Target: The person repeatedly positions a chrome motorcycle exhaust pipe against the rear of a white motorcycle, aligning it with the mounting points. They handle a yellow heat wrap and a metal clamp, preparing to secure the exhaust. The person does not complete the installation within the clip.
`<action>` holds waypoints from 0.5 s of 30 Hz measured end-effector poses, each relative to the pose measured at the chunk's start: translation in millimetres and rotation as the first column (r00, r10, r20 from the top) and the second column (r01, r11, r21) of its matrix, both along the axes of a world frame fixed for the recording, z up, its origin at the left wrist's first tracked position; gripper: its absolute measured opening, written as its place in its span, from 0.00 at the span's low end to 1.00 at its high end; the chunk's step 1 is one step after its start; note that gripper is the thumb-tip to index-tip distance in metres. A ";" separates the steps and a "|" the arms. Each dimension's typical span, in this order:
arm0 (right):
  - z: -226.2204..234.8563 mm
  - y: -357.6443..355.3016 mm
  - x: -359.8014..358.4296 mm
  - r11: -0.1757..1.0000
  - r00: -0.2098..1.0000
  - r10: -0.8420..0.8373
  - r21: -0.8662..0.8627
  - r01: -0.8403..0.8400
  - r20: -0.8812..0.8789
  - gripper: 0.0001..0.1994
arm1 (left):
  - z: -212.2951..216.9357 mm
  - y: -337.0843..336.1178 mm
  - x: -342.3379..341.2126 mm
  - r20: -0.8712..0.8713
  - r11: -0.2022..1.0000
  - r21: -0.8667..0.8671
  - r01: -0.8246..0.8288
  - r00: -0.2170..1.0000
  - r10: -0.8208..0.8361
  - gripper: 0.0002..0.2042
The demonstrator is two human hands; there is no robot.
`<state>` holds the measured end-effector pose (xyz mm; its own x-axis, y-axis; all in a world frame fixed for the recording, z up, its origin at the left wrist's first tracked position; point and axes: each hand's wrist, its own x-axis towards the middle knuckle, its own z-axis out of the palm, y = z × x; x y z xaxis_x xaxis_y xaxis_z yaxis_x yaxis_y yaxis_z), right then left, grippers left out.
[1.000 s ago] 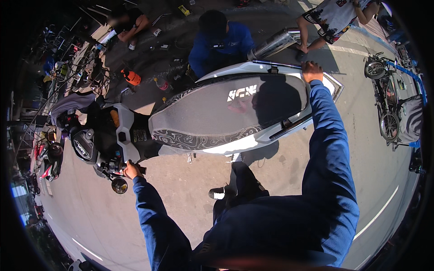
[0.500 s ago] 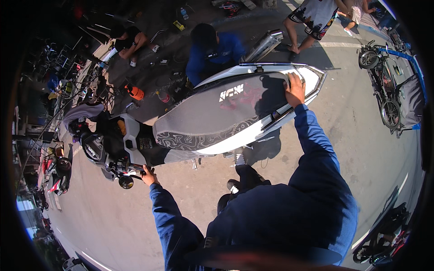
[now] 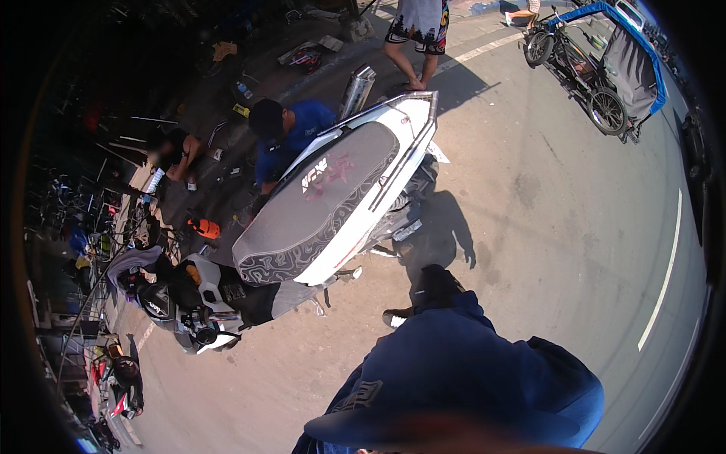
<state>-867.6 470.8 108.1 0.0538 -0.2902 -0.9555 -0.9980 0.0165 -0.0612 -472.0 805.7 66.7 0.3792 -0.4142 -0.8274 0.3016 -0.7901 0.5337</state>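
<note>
A white scooter (image 3: 355,219) with a long dark-grey seat (image 3: 302,200) stands in front of me, its tail pointing to the far right and its handlebar (image 3: 200,325) to the near left. Neither of my hands shows; both are out of the picture, and only my blue sleeves and jacket (image 3: 446,371) appear at the lower edge. A silver exhaust pipe (image 3: 357,91) rises at the far side of the scooter's tail. A grey cloth (image 3: 136,261) lies over the front end by the handlebar.
A person in blue (image 3: 291,132) crouches against the scooter's far side; another person in black (image 3: 178,155) sits beyond. Someone in patterned shorts (image 3: 416,38) stands behind the tail. An orange container (image 3: 204,228) is on the ground. A blue-framed tricycle (image 3: 597,76) is parked far right.
Both my hands have let go of the scooter, the left from the handlebar and the right from the seat's rear, and left the picture. The view has turned, so the scooter appears more slanted.
</note>
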 end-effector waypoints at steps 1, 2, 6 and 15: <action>-1.7 0.8 -11.3 1.000 0.999 -0.030 -0.002 0.030 0.013 0.18 | 1.1 -7.7 -6.9 0.017 0.994 0.012 -0.108 0.994 0.108 0.12; -6.4 1.4 -15.9 0.999 0.998 -0.049 -0.010 0.050 0.044 0.18 | 3.5 -14.7 -12.8 0.032 0.976 0.026 -0.218 0.976 0.217 0.11; -27.9 -28.6 -4.1 0.997 0.974 -0.054 -0.041 0.065 0.221 0.18 | 35.0 -8.1 44.6 0.067 0.952 0.190 -0.239 0.971 0.231 0.20; -13.1 -234.8 -85.7 0.314 0.176 -0.867 0.238 0.919 0.466 0.18 | 71.7 -157.8 89.8 0.129 0.809 0.471 -0.352 0.934 0.332 0.09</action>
<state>-953.3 236.0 94.9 0.0798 -0.5072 -0.8581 -0.1390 0.8468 -0.5134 -382.2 647.9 138.4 0.4572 0.1924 -0.8683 0.5878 -0.7981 0.1326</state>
